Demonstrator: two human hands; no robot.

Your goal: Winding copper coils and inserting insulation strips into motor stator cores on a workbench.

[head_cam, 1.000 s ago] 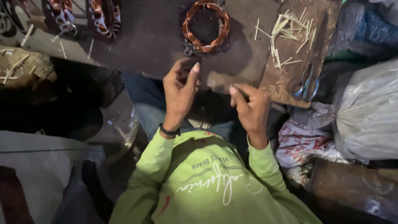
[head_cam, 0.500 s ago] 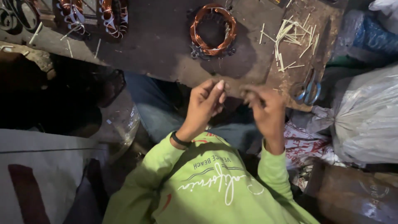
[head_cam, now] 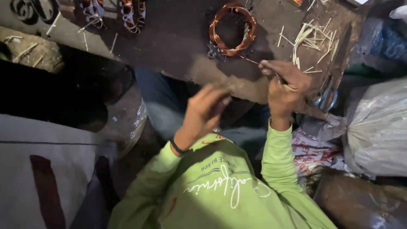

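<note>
One thin copper wire (head_cam: 254, 61) runs taut from copper coil (head_cam: 232, 29) on counter (head_cam: 178, 46) to my right hand (head_cam: 285, 87), grip pinching it. Left hand (head_cam: 207, 111) fingers curled together, blurred, contents unclear. Judgement: wire light, springy, kink-prone; pinch near coil.

Dim, warm light is falling on the tabletop (head_cam: 178, 46); deep shadow is pooling left of it, and motion blur is softening the left hand (head_cam: 205, 111).
</note>
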